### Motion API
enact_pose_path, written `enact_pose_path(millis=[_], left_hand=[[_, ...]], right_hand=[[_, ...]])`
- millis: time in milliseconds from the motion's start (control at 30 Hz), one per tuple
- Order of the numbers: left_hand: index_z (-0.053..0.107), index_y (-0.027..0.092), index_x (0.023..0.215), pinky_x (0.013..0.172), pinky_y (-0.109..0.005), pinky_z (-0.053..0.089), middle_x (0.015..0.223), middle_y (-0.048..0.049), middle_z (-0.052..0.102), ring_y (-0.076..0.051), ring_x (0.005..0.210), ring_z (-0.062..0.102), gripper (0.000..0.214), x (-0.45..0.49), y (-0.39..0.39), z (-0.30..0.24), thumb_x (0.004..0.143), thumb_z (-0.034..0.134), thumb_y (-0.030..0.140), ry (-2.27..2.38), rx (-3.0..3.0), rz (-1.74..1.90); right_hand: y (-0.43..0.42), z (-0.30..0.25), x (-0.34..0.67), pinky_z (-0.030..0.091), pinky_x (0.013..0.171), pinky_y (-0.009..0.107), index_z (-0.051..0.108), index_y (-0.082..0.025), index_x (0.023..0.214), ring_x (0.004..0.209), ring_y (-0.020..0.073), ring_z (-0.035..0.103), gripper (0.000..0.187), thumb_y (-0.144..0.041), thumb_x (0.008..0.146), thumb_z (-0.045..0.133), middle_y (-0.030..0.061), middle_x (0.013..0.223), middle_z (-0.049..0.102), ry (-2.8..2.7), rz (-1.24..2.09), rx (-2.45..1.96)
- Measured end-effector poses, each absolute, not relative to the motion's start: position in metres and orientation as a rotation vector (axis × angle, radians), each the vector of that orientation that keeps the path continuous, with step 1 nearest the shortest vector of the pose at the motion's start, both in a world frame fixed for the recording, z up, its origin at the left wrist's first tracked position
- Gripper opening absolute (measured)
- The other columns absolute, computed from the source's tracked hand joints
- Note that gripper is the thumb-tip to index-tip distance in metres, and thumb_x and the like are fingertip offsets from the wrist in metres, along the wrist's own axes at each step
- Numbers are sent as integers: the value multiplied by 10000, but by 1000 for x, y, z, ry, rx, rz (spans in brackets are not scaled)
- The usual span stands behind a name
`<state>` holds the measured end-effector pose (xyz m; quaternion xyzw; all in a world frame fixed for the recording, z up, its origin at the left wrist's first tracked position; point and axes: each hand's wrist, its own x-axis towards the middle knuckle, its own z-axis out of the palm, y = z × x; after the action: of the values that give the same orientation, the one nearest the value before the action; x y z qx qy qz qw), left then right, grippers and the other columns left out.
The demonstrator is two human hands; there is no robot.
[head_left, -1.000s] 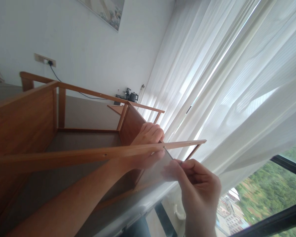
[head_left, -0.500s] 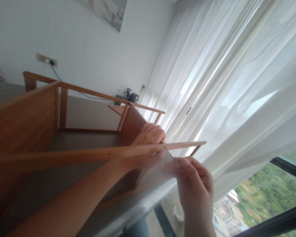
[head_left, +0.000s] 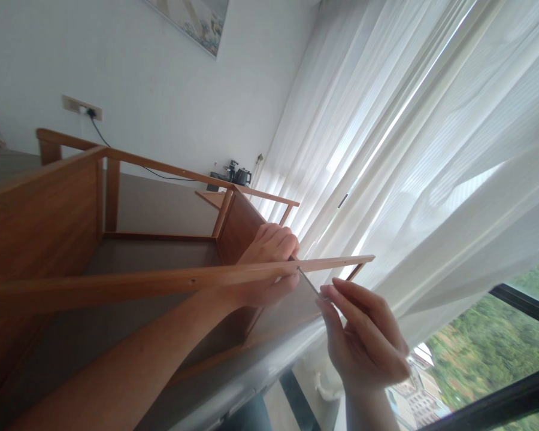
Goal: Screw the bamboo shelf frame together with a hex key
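Observation:
A wooden frame with brown panels fills the left and middle of the head view. Its near wooden rail [head_left: 233,276] runs across it, with small holes along its side. My left hand [head_left: 269,244] comes from beneath and behind this rail, fingers closed around it where a brown panel [head_left: 247,221] meets it; part of the palm is hidden. To the right, my right hand [head_left: 363,335] pinches the outer end of a thin metal hex key [head_left: 309,282] between thumb and fingertips. The key's other end meets a hole in the rail, close to my left hand.
White curtains [head_left: 408,149] hang along the right side, beside a window with a dark frame [head_left: 523,305]. A far rail [head_left: 175,172] crosses behind. A black kettle [head_left: 242,176] stands at the back near the wall. A socket [head_left: 81,108] with a plugged cable is on the wall.
My right hand has rolled around the hex key, its thumb now below and its fingers stretched above. The left hand keeps its place on the rail.

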<state>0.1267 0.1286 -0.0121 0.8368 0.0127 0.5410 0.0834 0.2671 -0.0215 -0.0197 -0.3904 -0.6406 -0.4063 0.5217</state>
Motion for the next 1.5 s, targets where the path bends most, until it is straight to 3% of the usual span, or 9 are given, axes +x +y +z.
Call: enact_pose_path(millis=[233, 567, 800, 1033, 1300, 1500], left_hand=[[288, 240, 804, 772, -447, 373, 815, -40, 459, -233, 803, 396, 169, 124, 127, -10, 811, 457, 236, 31, 2491, 1618], [305, 242, 807, 775, -445, 381, 818, -39, 461, -232, 787, 399, 163, 124, 126, -10, 802, 466, 218, 46, 2501, 1627], [300, 245, 800, 779, -449, 385, 813, -44, 478, -238, 794, 408, 161, 124, 125, -9, 813, 460, 238, 60, 2489, 1623], [308, 242, 809, 778, -443, 382, 819, -43, 475, -236, 800, 403, 166, 125, 127, -10, 789, 470, 215, 47, 2495, 1636], [303, 239, 823, 787, -445, 383, 839, -44, 482, -238, 812, 414, 204, 127, 129, -12, 751, 491, 205, 59, 2499, 1629], [309, 238, 819, 786, -439, 384, 827, -40, 475, -233, 804, 413, 187, 126, 128, -12, 759, 482, 199, 47, 2491, 1636]], right_hand=[[-28, -20, 258, 647, 660, 325, 793, -303, 1157, 745, 178, 741, 456, -35, 790, 837, 16, 977, 793, -1490, -1045, -996], [-32, -20, 248, 610, 589, 303, 810, -276, 1064, 607, 159, 702, 401, -1, 772, 824, -1, 825, 765, -1461, -938, -1040], [-32, -18, 241, 424, 378, 227, 815, -264, 1012, 467, 114, 607, 236, -135, 815, 824, -20, 687, 723, -1340, -761, -1156], [-34, -14, 233, 573, 447, 197, 812, -231, 1026, 481, 145, 706, 179, -153, 867, 784, -17, 661, 754, -1319, -354, -1173], [-39, -9, 249, 589, 501, 202, 795, -255, 1042, 545, 113, 693, 298, -71, 809, 816, -26, 780, 767, -1613, -650, -1156], [-46, -4, 259, 640, 653, 199, 759, -231, 1170, 713, 118, 751, 394, -23, 836, 782, -2, 925, 791, -1806, -677, -1148]])
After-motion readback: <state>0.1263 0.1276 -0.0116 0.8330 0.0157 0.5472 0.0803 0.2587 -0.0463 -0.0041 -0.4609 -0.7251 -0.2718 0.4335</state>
